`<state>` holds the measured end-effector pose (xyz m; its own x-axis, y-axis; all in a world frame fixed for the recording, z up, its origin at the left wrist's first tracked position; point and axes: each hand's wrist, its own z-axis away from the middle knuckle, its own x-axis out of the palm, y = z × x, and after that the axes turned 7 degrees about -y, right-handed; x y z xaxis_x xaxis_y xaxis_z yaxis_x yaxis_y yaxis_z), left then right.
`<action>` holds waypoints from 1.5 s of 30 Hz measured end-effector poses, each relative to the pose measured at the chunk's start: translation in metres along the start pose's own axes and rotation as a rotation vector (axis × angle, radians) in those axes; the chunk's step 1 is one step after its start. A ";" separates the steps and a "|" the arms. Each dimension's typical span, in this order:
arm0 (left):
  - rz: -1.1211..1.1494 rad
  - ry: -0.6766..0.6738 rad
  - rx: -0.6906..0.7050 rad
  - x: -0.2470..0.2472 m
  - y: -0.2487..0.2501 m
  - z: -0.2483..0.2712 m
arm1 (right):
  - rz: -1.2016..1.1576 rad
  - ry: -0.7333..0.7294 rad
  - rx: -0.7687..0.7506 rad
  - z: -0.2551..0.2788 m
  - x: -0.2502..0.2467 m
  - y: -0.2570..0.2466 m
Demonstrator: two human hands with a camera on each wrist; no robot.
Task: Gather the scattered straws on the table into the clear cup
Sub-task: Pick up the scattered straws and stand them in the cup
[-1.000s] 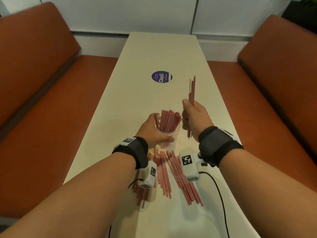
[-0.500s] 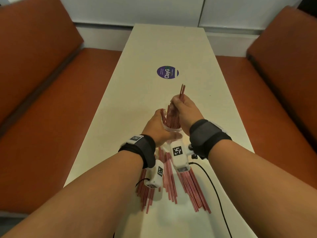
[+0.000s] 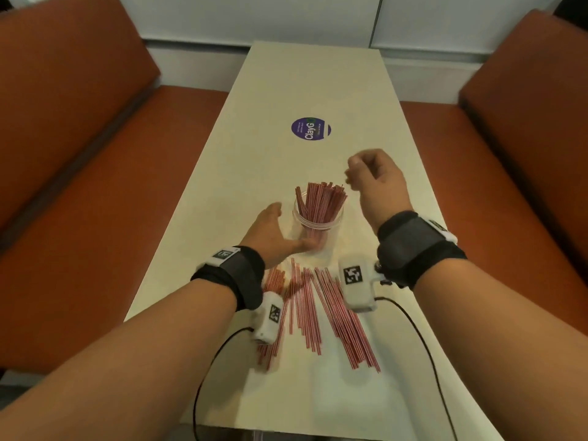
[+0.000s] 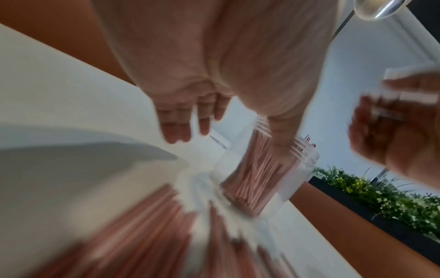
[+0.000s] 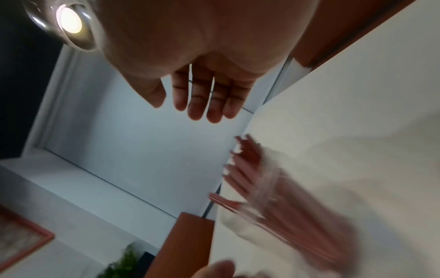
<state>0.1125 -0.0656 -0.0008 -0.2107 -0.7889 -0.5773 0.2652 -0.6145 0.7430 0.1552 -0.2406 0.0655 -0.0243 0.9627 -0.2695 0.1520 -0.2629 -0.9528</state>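
Right hand (image 3: pixel 374 183) has let go of straws, now lifted, empty, loosely curled; left hand (image 3: pixel 273 233) open beside clear plastic cup (image 3: pixel 318 222) w/ thin red straws (image 3: pixel 319 202).

Even, soft indoor light fills the head view, with wide-angle bending at its edges. Both wrist views are motion-blurred, worst toward 6 o'clock. A round glowing ceiling lamp (image 5: pixel 70 18) glares at 11 o'clock in the right wrist view.

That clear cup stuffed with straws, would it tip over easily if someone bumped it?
Probably fairly easily: the clear plastic cup looks light, and the thin red straws stick above its rim and lean rightward. The left hand lies open beside its base, which suggests it needs steadying.
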 end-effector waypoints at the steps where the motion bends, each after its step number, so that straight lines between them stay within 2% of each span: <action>1: -0.100 0.029 -0.066 -0.002 -0.008 0.011 | 0.070 0.002 0.048 0.012 -0.006 0.010; 3: -0.313 0.032 -0.201 -0.004 -0.021 0.034 | 0.277 -0.078 0.193 0.037 -0.014 0.035; 5: -0.423 -0.025 -0.289 0.003 -0.031 0.053 | 0.580 -0.277 0.388 0.063 -0.017 0.061; 7: -0.443 -0.042 -0.319 0.015 -0.033 0.066 | 0.827 -0.469 0.523 0.086 -0.014 0.076; 9: -0.453 -0.037 -0.308 0.029 -0.028 0.073 | 0.916 -0.535 0.568 0.100 -0.007 0.079; 15: -0.478 -0.026 -0.261 0.056 -0.005 0.071 | 0.945 -0.500 0.563 0.117 0.020 0.074; 28: -0.483 -0.064 -0.225 0.041 -0.016 0.071 | 0.991 -0.509 0.519 0.112 0.018 0.074; 36: -0.482 -0.119 -0.241 0.036 -0.016 0.065 | 0.964 -0.515 0.564 0.107 0.019 0.072; 39: -0.349 -0.084 -0.244 0.028 -0.019 0.059 | 0.932 -0.507 0.583 0.103 0.015 0.071; 41: -0.207 0.005 -0.211 0.021 -0.022 0.054 | 0.897 -0.480 0.605 0.100 0.011 0.072; 45: 0.300 0.114 -0.045 0.002 -0.008 0.038 | 0.786 -0.411 0.620 0.091 -0.001 0.073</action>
<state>0.0742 -0.0619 0.0047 -0.0111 -0.9285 -0.3713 0.3413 -0.3525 0.8713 0.0760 -0.2667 -0.0161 -0.4852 0.4459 -0.7522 -0.2541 -0.8950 -0.3666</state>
